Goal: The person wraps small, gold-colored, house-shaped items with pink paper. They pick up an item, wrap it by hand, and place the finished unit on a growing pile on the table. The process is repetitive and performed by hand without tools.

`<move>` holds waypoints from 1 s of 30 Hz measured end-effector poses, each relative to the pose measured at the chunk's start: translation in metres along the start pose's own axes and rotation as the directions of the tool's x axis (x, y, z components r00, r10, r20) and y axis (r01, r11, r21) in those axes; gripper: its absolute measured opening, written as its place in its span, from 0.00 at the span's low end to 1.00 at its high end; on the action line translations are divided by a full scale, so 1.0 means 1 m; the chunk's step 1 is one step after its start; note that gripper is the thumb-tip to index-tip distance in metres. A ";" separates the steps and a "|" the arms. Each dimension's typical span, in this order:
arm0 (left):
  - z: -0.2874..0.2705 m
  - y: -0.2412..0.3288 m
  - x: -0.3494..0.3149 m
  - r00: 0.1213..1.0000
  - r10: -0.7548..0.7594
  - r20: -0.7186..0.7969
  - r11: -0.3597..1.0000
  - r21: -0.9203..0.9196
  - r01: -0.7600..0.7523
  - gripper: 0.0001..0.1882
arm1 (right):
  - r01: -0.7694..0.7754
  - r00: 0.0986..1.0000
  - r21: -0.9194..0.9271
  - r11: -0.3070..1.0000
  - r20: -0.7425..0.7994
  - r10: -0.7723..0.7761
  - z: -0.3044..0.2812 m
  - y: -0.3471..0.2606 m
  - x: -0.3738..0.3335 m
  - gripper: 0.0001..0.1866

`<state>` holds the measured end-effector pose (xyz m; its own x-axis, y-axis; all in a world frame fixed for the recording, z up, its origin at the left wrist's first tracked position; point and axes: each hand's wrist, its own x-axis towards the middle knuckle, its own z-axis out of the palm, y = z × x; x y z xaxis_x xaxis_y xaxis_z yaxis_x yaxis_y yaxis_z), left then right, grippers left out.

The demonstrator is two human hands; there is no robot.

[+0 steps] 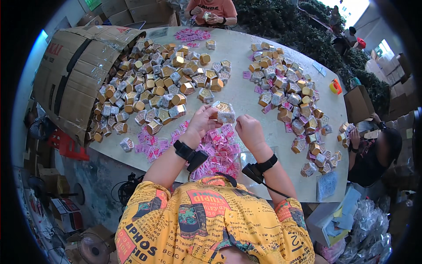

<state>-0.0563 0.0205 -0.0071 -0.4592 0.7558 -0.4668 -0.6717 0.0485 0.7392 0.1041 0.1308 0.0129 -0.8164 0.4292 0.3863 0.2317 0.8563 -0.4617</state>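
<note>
A small gold many-sided box (224,112) with a whitish, glittery side is held above the middle of the table. My left hand (201,125) grips it by its left edge, between thumb and fingers. Just to the right, apart from the box, my right hand (250,132) is closed with its fingers curled in. Whatever may be in that hand is hidden. Below both hands lies a heap of small pink printed packets or cards (222,152), partly covered by my left forearm.
A large cardboard carton (70,75) lies on its side at the left, with a big pile of similar boxes (160,94) spilling out. More boxes (303,101) with pink pieces stretch along the right. An orange tape dispenser (336,86) sits at the right edge. Two people work around the table.
</note>
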 end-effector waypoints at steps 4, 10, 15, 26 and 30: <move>0.003 -0.003 -0.001 0.996 0.090 0.000 0.996 0.028 -0.090 0.17 | -0.165 0.986 0.211 0.963 0.029 0.163 -0.003 0.003 0.003 0.06; 0.006 -0.009 -0.004 0.994 0.110 0.023 0.994 -0.014 -0.109 0.20 | -0.360 0.932 0.349 0.865 0.179 0.316 -0.005 0.005 0.005 0.07; -0.002 -0.008 0.000 0.991 0.111 0.078 0.994 -0.024 -0.110 0.19 | -0.516 0.853 0.560 0.648 0.405 0.328 -0.019 0.006 0.007 0.06; -0.004 -0.020 0.005 0.991 -0.055 0.119 0.998 0.031 0.052 0.20 | -0.641 0.766 0.732 0.231 0.592 0.250 -0.008 0.031 -0.013 0.08; -0.014 -0.031 0.015 0.977 -0.136 0.163 0.990 -0.017 0.140 0.17 | -0.695 0.710 0.695 0.182 0.624 0.326 0.007 0.049 -0.025 0.07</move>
<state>-0.0510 0.0215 -0.0438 -0.2626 0.8387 -0.4771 -0.7390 0.1431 0.6583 0.1317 0.1599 -0.0245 -0.8340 0.4045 -0.3752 0.2421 -0.3427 -0.9077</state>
